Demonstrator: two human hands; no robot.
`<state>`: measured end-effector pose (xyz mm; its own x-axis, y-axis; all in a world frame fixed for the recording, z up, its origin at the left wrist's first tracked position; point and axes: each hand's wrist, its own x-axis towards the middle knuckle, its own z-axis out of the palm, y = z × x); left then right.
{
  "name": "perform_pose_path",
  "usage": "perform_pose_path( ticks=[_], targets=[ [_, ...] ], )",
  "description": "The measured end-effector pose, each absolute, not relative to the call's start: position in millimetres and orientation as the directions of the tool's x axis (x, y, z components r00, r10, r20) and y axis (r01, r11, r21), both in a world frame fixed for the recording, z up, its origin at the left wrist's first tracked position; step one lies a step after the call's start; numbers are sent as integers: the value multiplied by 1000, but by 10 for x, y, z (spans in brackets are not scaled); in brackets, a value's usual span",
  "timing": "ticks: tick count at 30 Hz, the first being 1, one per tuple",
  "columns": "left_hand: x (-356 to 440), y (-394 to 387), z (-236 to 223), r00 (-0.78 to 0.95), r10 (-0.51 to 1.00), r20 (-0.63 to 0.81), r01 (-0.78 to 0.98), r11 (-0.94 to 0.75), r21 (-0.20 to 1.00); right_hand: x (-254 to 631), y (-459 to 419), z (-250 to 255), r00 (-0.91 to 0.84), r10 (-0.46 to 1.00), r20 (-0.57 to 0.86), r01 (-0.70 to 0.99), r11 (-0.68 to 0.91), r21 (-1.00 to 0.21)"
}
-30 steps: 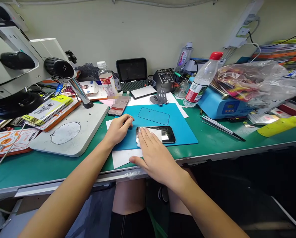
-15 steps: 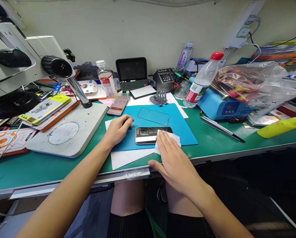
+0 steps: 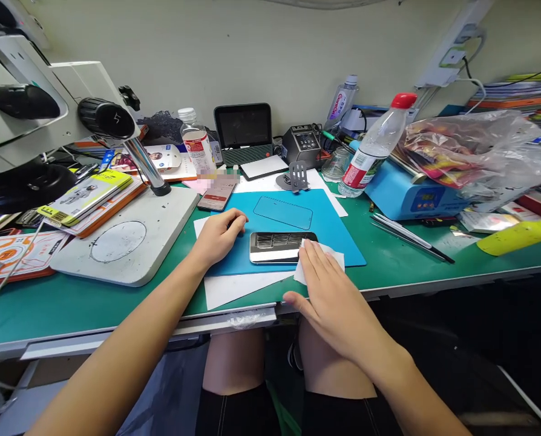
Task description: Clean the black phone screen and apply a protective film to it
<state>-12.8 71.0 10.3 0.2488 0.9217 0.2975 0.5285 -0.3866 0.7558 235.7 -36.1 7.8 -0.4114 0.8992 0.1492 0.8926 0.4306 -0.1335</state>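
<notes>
A smartphone lies face up on a blue mat, with ceiling-light reflections across its dark glass. My right hand presses a white tissue against the phone's right end, fingers together and thumb held apart. The tissue is pinned under the fingers and hangs past the phone's edge. To the phone's left, my left hand rests on the mat with its fingers curled in and nothing visible in them. Behind the phone, a clear phone-shaped sheet with a dark outline lies on the mat.
A microscope stand occupies the left side. Another phone lies beyond my left hand. Bottles, including a red-capped one, stand at the back. Tweezers, a blue device and a yellow bottle are on the right.
My right hand and the tissue have slid a little right along the phone, uncovering more of its glass. My left hand stays put. The whole view has shifted slightly.
</notes>
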Motion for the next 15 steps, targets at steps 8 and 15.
perform_pose_path(
  ticks=[8,15],
  targets=[
    [-145,710,109,238,921,309,529,-390,753,2183,-53,92,-365,924,113,910,380,-163],
    [-135,730,102,269,909,318,536,-415,735,2168,-254,82,-418,898,136,884,437,-167]
  ],
)
